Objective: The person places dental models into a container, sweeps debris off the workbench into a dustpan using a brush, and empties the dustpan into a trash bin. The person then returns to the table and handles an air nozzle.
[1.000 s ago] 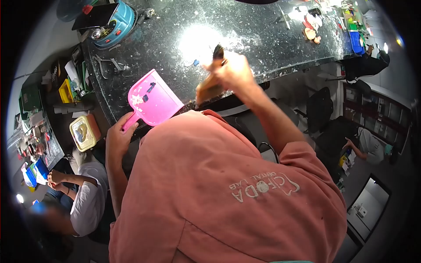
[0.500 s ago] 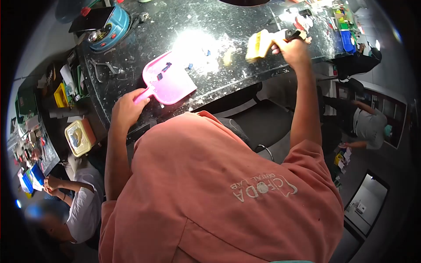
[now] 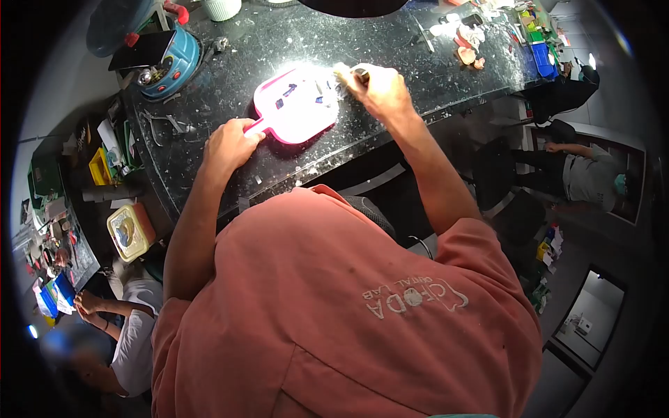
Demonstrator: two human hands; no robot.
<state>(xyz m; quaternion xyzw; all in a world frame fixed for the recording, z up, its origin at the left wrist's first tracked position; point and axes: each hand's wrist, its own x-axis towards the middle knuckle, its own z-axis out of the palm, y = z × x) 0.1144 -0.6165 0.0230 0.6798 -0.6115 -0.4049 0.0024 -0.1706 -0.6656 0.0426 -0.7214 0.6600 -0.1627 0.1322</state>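
Note:
My left hand (image 3: 230,146) is closed around the handle of a pink dustpan (image 3: 300,124), which lies on the dark, speckled bench. A few small dark blue pieces (image 3: 280,103) rest in its pan, and strong lamp light washes out much of the surface. At the pan's right edge, my right hand (image 3: 385,94) grips a brush (image 3: 343,74) with pale bristles. Most of that brush is hidden behind the fingers.
A blue round device (image 3: 171,76) with a dark top stands at the bench's left, and pliers (image 3: 167,125) lie below it. Pinkish lumps (image 3: 467,52) sit at the back right. Co-workers are visible at left (image 3: 136,341) and right (image 3: 589,177).
My right hand has swept the brush leftward to the dustpan. My left hand has moved the dustpan a little right and up the bench. Loose debris there now lies in or at the pan.

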